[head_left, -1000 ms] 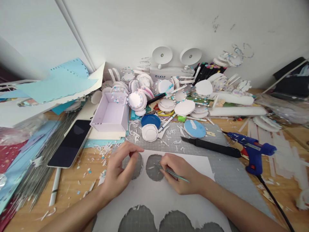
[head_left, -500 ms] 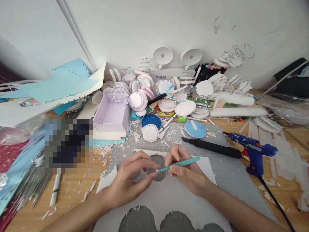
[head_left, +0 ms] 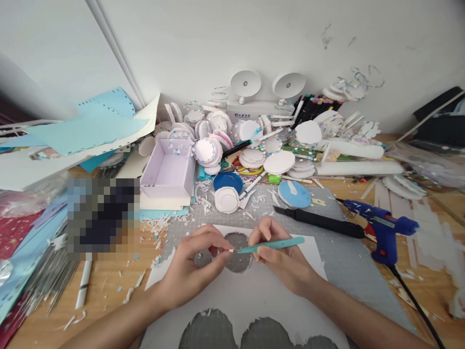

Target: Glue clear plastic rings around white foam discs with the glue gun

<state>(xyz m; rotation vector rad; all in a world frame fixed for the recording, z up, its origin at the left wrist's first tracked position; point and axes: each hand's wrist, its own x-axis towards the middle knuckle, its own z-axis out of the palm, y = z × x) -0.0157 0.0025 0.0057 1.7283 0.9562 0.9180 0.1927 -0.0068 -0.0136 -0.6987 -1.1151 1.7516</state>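
Note:
My right hand [head_left: 278, 259] grips a slim teal craft knife [head_left: 271, 246] held level, its tip pointing left. My left hand [head_left: 192, 269] pinches its thumb and fingers at that tip, around a tiny white bit I cannot make out. Both hands hover over a white sheet [head_left: 250, 295] with round holes cut out of it. The sheet lies on a grey cutting mat [head_left: 337, 252].
A blue glue gun [head_left: 381, 225] and a black knife [head_left: 316, 220] lie right of the sheet. A lilac box [head_left: 167, 172], a blue lid [head_left: 227, 182] and piles of white paper discs [head_left: 278, 162] crowd the back. A pixelated patch and blue papers lie at left.
A second ago my right hand pressed the knife down on the sheet and my left lay flat. Both hands have lifted; the knife is now level and my left fingers meet its tip.

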